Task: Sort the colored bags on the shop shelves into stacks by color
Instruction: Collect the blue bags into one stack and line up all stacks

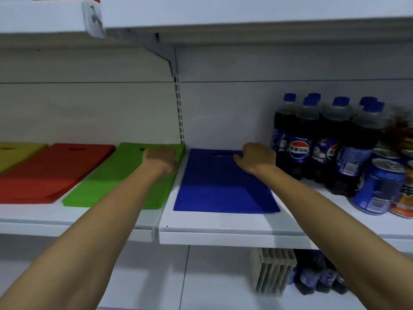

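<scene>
- Evidently the sorting is close to done: the blue stack (223, 186) lies flat on the right section of the shelf (223, 229), handle cut-outs towards the back wall, its edges fairly square
- Just beside it, across the seam between shelf sections, sits the green stack (107, 182), then the red stack (51, 173) and the yellow stack (15, 153) at the left frame edge; one colour per pile, laid side by side, which keeps each colour easy to see and take
- The right grip (254, 157) rests on the far right corner of the blue stack, beside the cut-out, thumb lying along the top bag; the fingers bend away out of sight, so I cannot tell whether they pinch an edge or only press down
- The left grip (159, 158) sits on the far right corner of the green stack, back of the hand up, fingers hidden beneath, so its state cannot be told either
- One hand on each pile, both at the back corners, looks to me like squaring or pressing the stacks flat rather than lifting a bag
- Pepsi bottles (299, 139) and cans (377, 186) crowd the shelf just right of the blue stack, the nearest bottle close behind the right wrist, so a careless sideways move could knock one
- Below, on a lower shelf, stand more bottles (312, 278) and a pale ribbed pack (272, 271)
</scene>
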The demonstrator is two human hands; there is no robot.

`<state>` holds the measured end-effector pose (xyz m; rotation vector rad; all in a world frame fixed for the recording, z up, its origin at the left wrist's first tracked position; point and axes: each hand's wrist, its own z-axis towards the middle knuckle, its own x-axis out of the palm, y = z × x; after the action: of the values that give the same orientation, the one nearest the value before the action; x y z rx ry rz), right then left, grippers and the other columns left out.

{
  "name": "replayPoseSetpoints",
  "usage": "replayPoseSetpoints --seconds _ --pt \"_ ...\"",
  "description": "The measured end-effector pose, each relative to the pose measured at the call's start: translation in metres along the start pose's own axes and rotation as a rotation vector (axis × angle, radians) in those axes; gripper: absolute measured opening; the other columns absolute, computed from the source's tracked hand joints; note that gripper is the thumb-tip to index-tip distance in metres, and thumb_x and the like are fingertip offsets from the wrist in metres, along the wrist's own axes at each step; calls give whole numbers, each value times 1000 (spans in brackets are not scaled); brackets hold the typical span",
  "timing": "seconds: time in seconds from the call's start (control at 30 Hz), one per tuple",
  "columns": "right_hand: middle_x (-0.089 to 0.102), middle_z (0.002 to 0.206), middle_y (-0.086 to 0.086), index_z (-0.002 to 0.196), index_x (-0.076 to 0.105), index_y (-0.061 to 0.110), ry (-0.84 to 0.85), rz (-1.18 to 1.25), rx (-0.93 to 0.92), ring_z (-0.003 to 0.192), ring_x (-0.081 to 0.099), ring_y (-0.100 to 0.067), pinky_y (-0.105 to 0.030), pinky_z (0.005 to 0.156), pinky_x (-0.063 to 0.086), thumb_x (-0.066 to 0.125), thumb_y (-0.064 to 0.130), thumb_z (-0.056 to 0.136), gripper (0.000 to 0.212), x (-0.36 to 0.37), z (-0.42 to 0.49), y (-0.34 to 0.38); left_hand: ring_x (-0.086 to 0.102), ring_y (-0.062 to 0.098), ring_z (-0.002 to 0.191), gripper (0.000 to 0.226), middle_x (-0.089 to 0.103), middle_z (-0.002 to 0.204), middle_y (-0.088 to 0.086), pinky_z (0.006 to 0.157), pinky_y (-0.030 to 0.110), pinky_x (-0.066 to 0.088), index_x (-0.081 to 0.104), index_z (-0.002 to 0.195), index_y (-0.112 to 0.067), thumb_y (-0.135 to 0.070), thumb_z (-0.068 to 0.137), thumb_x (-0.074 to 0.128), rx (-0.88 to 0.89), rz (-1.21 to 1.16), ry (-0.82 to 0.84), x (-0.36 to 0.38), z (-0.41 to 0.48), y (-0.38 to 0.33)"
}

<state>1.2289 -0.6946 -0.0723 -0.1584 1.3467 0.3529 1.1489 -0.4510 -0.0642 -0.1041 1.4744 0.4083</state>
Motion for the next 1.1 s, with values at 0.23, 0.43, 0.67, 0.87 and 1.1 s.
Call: replayPoseSetpoints --seconds 0.23,0.43,0.67,0.87,1.1 --pt "60 117 -8 123 54 15 -101 -48 -338 103 55 -27 -34 82 37 41 56 92 53 -23 12 117 51 25 115 38 55 124 7 91 34 39 46 129 -17 -31 93 46 -46 159 -138 -20 -29 105" --pt "53 127 -9 134 44 19 -74 -26 -489 115 50 -28 -39 95 36 46 55 89 58 -26 4 249 54 30 114 43 56 125 10 89 36 43 44 128 -13 -38 93 43 -161 171 -215 -9 -86 227" --pt "57 121 -12 123 51 15 -115 81 -728 111 53 -30 -41 93 38 48 61 84 60 -24 -43 457 51 28 115 44 53 129 7 91 38 40 42 131 -16 -41 96 39 -438 228 -124 7 -194 420" --pt "58 124 -10 123 53 17 -103 170 -980 113 54 -29 -36 87 39 48 60 84 58 -11 -112 629 51 27 118 49 51 133 7 93 41 41 39 135 -18 -46 95 37 -648 231 -45 27 -296 552" --pt "58 122 -8 127 49 16 -77 194 -1217 110 54 -29 -40 90 39 48 59 86 59 19 -192 763 47 25 123 53 47 138 5 95 39 41 39 137 -20 -51 94 39 -803 214 33 67 -395 642"
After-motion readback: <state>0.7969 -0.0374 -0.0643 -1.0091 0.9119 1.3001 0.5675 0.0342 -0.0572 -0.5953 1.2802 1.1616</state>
